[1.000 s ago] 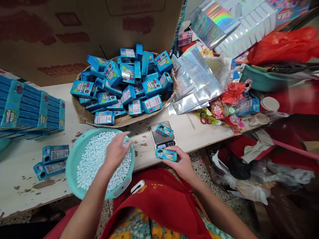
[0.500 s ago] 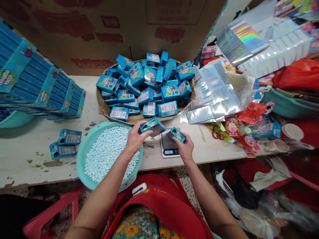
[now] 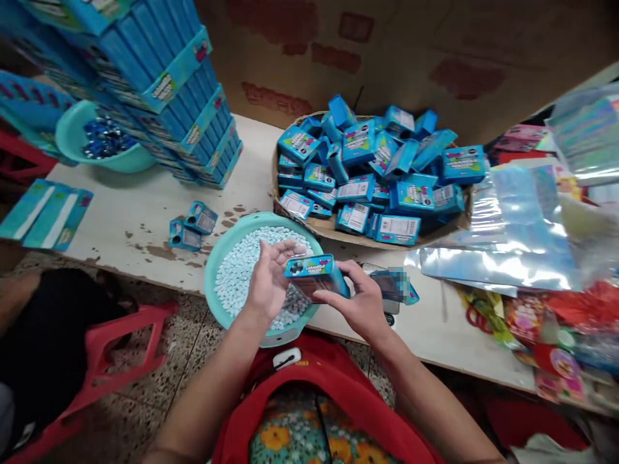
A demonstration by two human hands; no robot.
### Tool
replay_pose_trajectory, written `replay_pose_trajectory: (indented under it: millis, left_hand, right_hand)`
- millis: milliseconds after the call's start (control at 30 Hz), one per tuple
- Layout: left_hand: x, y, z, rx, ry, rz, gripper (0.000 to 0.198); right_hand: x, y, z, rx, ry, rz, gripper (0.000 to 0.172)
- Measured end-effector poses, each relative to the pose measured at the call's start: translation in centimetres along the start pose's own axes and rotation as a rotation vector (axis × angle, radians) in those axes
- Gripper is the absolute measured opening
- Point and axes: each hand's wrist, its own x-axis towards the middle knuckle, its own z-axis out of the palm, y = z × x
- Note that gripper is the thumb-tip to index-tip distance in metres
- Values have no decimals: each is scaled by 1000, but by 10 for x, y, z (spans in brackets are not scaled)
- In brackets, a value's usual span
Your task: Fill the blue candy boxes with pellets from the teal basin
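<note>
Small box (image 3: 314, 274): printed card, glossy, with light catching on its top face.
Loose boxes (image 3: 372, 167) heaped in the tray: the same glossy card, with white label panels that looked matt.
Tray (image 3: 338, 233): brown and matt, cardboard by the look of it, with a ragged rim.
Basin (image 3: 220, 258): teal plastic, smooth, a faint sheen along the rim.
Pellets (image 3: 242, 270) inside: pale, chalky, matt.
Table (image 3: 135, 212): white-painted board, dull, the paint chipped to brown patches.
Big carton (image 3: 411, 64) behind: matt brown card with faded red print.
Bags (image 3: 512, 238): foil film, mirror-bright, holographic.
Stool (image 3: 120, 348): red plastic, slight gloss.
Apron (image 3: 314, 393): red cloth, matt.
Floor (image 3: 188, 328): speckled terrazzo, dull.
</note>
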Motion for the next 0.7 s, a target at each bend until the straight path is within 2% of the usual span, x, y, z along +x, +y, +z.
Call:
replay_pose_trajectory:
  millis: [100,167,267,367,467,600,700]
  left_hand:
    - [11,5,-11,-56,142,2,47]
    - [17,3,-20,-121,178,-11,36]
    - [19,4,-30,-237,153,-19,26]
    - [17,10,-33,-260,118,-80,26]
    - [19,10,-31,-234,127,-90,27]
    - [24,1,-26,-222,184,-109,16]
    - [23,1,-24,-238,162,-82,14]
  right_hand:
    - [9,0,17,-20,-58,13,37]
    - [12,3,25,-16,-86,30,37]
    - [14,1,29,6,-95,39,38]
    - [14,-6,27,32,-100,37,38]
    - [14,-7,25,31,-82,40,39]
    - [15,-1,26,9,-68,83,39]
    - [14,4,26,37,-67,99,40]
